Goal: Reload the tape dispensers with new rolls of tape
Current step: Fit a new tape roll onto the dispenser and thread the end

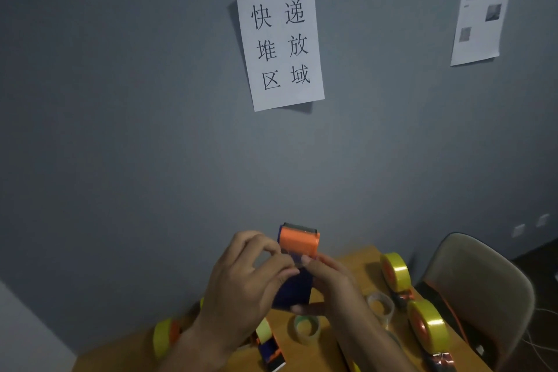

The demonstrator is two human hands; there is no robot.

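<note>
1. Both hands were raised above the wooden table (356, 263), working one blue-and-orange tape dispenser (297, 263) held between them in the air.
2. Left hand (250, 284) had fingers curled, pinching at the dispenser's orange front; looked like clear tape being pulled there, too blurred to confirm.
3. Right hand (332, 284) gripped the dispenser's body from its right side and underneath.
4. Right of the held dispenser, two dispensers with full yellow rolls (395, 272) (428, 326) sat on the table, apparently reloaded.
5. Below the held dispenser lay a greenish roll core (308, 328) and a clear roll (381, 306), flat on the table.
6. Lower left of it, more yellow tape (164, 338) and another blue dispenser (271, 353), partly hidden by the left wrist.
7. Judgement: roughly midway; at least two done, this one in threading, others' state unclear.
</note>
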